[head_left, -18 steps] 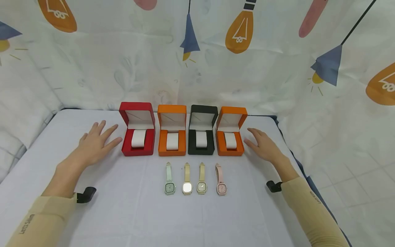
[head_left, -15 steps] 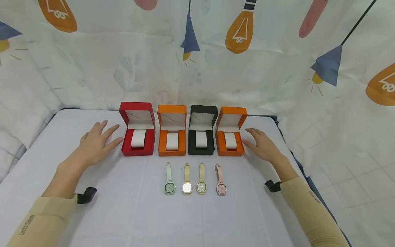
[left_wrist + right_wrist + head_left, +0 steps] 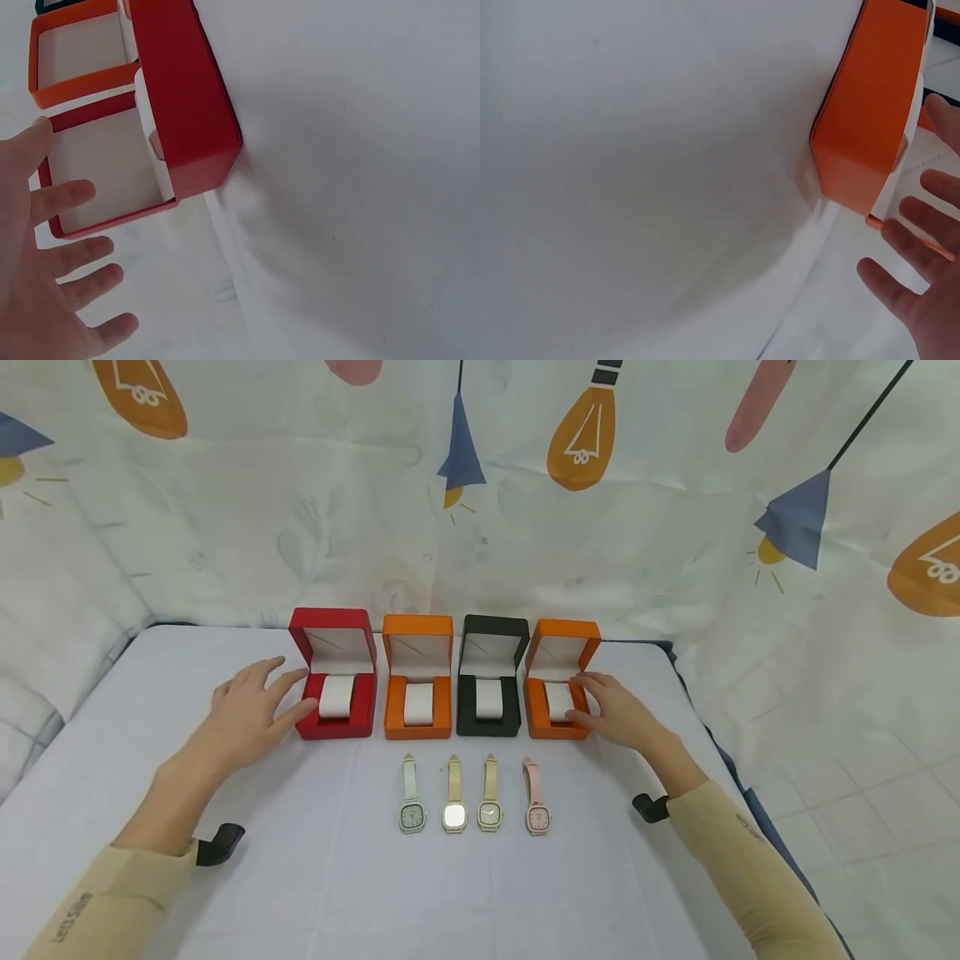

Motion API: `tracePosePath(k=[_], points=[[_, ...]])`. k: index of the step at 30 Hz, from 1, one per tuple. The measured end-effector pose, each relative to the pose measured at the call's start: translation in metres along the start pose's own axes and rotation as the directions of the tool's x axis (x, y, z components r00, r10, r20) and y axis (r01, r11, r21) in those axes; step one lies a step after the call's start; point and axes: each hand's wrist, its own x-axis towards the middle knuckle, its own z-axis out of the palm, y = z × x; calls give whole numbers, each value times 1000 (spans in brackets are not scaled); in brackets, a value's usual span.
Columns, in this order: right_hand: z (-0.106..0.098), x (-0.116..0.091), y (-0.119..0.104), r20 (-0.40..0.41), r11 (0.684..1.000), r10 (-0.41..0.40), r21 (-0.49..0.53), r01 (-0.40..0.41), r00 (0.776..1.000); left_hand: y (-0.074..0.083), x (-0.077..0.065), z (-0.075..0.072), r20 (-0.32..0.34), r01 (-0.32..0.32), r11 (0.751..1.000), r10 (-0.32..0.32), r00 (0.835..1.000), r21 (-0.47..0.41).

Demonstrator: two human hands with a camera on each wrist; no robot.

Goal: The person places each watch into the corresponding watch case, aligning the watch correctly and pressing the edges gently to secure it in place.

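Red box (image 3: 335, 728) and rightmost orange box (image 3: 557, 731), white cushions (image 3: 336, 697) inside

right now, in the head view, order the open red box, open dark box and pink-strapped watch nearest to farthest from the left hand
1. Open red box, leftmost box.
2. Open dark box, third box from left.
3. Pink-strapped watch, rightmost watch.

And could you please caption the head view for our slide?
Left hand and right hand at opposite ends of four open boxes, four watches in front.
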Motion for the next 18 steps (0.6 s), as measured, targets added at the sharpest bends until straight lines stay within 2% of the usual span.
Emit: tracePosePath(k=[11,18], points=[[5,11,-5,55,999,-34,13,33,998,23,-6,10,-26,-67,997,66,998,-50],[5,12,-4,47,999,-50,9,50,998,34,-10,17,-29,-96,983,92,995,-157]])
